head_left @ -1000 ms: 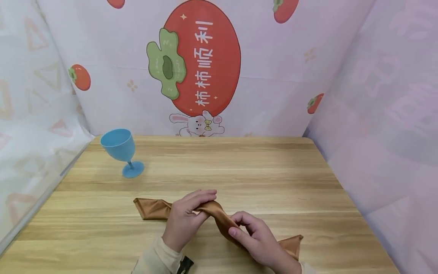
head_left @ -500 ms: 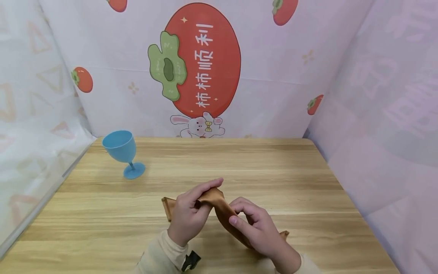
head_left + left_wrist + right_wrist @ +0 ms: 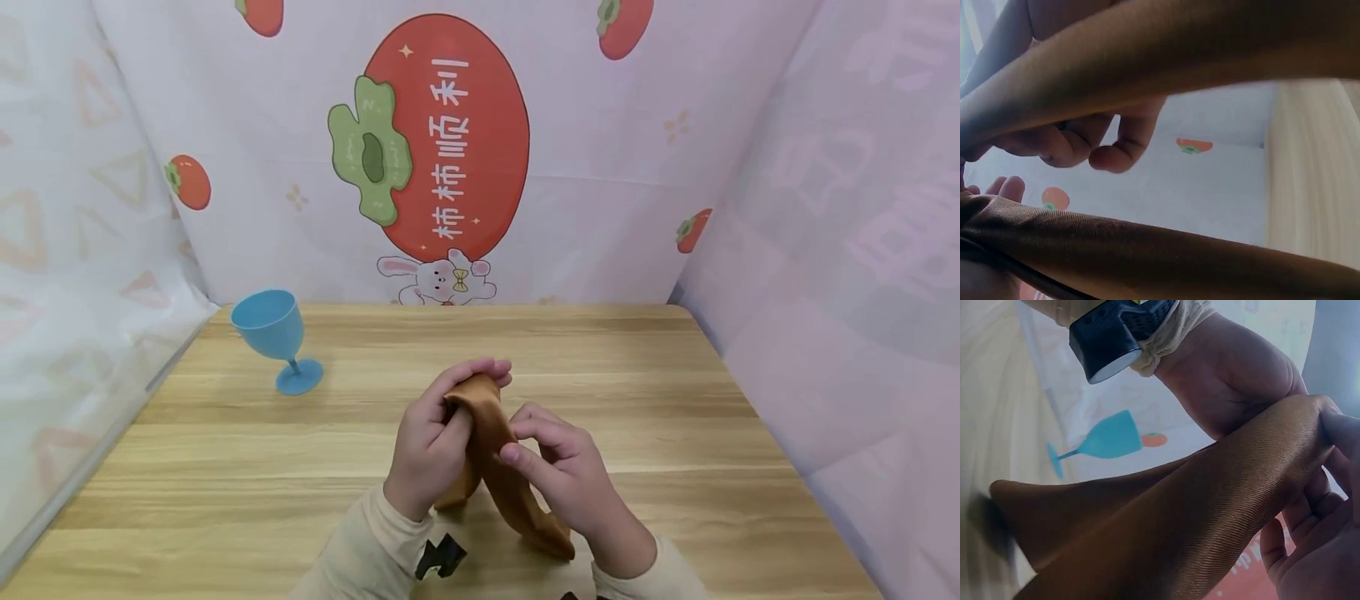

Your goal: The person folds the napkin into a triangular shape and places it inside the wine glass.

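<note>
A shiny brown cloth (image 3: 498, 471), folded into a long strip, hangs bent over my left hand (image 3: 427, 450), with both ends dropping toward the table. My left thumb and fingers hold it at the bend. On the right side of the strip, my right hand (image 3: 573, 479) pinches its edge between thumb and fingers, just below the bend. In the right wrist view the cloth (image 3: 1210, 506) slants down from the hands in two lengths. Two brown lengths of cloth (image 3: 1116, 250) cross the left wrist view too, covering part of the fingers.
A blue plastic goblet (image 3: 270, 327) stands upright at the back left of the wooden table (image 3: 637, 392). Behind the table is a white curtain (image 3: 600, 167) printed with persimmons. A black device (image 3: 442, 557) sits at the left sleeve.
Both hands have risen and drawn closer together, the left moving right. The cloth, earlier stretched out sideways with its ends on the table, now hangs from the left hand in two lengths.
</note>
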`<state>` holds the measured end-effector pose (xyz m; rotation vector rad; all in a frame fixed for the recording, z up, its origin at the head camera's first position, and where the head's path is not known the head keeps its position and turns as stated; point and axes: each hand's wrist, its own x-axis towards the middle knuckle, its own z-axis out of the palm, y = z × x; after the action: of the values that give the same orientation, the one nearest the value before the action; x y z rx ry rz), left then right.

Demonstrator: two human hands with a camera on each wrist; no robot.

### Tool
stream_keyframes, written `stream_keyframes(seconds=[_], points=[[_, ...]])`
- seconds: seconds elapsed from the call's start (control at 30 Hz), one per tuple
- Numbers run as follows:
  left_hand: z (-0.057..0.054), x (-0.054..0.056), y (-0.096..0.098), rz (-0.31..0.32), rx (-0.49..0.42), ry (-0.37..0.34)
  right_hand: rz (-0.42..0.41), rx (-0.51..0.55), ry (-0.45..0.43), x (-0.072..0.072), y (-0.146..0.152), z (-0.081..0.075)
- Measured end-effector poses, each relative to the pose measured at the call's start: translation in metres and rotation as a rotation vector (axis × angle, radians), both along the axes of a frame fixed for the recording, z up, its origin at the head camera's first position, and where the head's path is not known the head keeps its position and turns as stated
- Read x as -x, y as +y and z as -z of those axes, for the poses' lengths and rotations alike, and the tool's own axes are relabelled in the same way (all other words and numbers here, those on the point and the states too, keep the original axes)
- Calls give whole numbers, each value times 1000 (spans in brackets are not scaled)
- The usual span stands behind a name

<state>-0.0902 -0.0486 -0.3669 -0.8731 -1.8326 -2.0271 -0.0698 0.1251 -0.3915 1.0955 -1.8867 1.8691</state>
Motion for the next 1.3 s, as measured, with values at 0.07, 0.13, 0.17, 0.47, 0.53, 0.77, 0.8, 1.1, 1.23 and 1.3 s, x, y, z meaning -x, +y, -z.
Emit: stream_keyframes(seconds=[0.07,0.13,0.17,0.47,0.53,0.77,0.8,1.1,1.23,1.3], points=[[-5,0,2,33,-37,-47,10,11,-7,1,-1,-4],[-9,-1,4,59,-70,-90,25,29,-31,2,-4,-7],[-11,0,4,70,-85,-104,35,38,-44,3,-5,-8],[-34,0,4,106,-134,-134,229,21,-126,5,-13,-21],[-39,0,4,109,-132,-118,242,-3,-138,6,-13,-24],[-52,1,2,239,-168,-52,119,-72,-281,10,-9,-32],[-54,1,2,292,-176,-30,93,-92,-317,9,-8,-32],[-54,5,-2,602,-178,-31,-40,-127,-403,6,-7,-35],[-52,5,-8,478,-106,-86,45,-119,-511,7,-7,-35],[-49,5,-11,426,-78,-102,79,-105,-538,7,-6,-35]])
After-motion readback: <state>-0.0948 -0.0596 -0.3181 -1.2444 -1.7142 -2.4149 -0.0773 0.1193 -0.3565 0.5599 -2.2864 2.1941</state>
